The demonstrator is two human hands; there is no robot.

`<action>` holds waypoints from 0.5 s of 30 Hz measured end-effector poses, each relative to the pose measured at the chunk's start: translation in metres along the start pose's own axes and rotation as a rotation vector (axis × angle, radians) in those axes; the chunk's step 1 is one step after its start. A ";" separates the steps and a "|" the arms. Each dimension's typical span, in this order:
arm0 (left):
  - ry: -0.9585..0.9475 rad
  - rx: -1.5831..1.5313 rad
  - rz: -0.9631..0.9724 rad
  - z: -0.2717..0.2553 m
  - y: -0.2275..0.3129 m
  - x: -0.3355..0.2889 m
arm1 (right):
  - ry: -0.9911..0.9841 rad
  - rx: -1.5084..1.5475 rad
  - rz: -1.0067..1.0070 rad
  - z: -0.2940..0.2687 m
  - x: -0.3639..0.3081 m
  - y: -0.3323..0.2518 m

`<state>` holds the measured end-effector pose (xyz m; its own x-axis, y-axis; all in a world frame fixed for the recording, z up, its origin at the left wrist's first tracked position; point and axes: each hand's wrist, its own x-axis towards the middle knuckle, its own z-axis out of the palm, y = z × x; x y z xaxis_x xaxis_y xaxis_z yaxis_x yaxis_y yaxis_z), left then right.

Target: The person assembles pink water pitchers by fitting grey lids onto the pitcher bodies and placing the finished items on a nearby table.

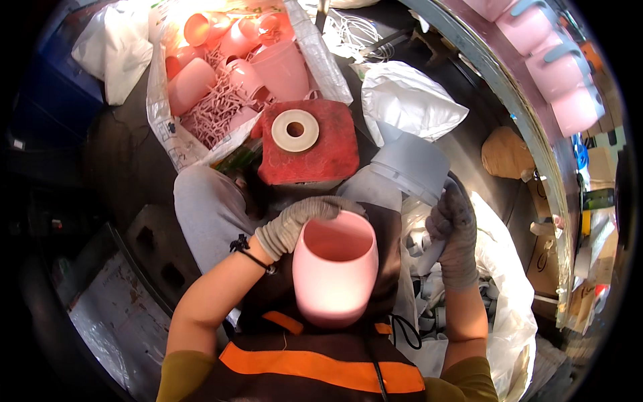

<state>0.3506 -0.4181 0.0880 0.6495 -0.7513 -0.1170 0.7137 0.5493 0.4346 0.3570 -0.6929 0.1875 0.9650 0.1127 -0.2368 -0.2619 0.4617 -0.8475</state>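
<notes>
The left hand point(305, 221) has its glove around the top edge of a pink jug point(335, 288), which is just beside it in front of the tummy. The right hand point(458, 234) grips a grey jug top point(415, 164) that sticks up past its fingers. Ahead of the left hand is a red block point(338, 161) with a cream ring point(310, 136). Below the right hand is a white sack point(512, 301).

A rounded pink plastic pot point(335, 288) sits nearest the person, its far rim at the grey-gloved left hand point(298, 224); right of it, the grey-gloved right hand point(459, 234) holds a grey tubular plastic part point(414, 166). Ahead, a flat cream ring point(311, 131) lies on a red square block point(318, 164), with an open white plastic sack point(159, 110) beyond, left.
</notes>
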 end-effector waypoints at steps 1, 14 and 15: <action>0.007 -0.080 0.021 -0.006 -0.003 0.002 | -0.073 0.054 0.079 -0.008 0.006 0.010; -0.030 -0.593 0.057 -0.035 -0.027 0.018 | -0.160 -0.057 0.392 0.030 0.015 0.026; -0.105 -0.626 0.048 -0.042 -0.032 0.019 | -0.126 -0.126 0.374 0.033 0.015 0.028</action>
<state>0.3507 -0.4346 0.0346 0.6779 -0.7351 -0.0087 0.7233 0.6690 -0.1711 0.3648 -0.6490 0.1758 0.7952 0.3628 -0.4859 -0.5868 0.2585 -0.7674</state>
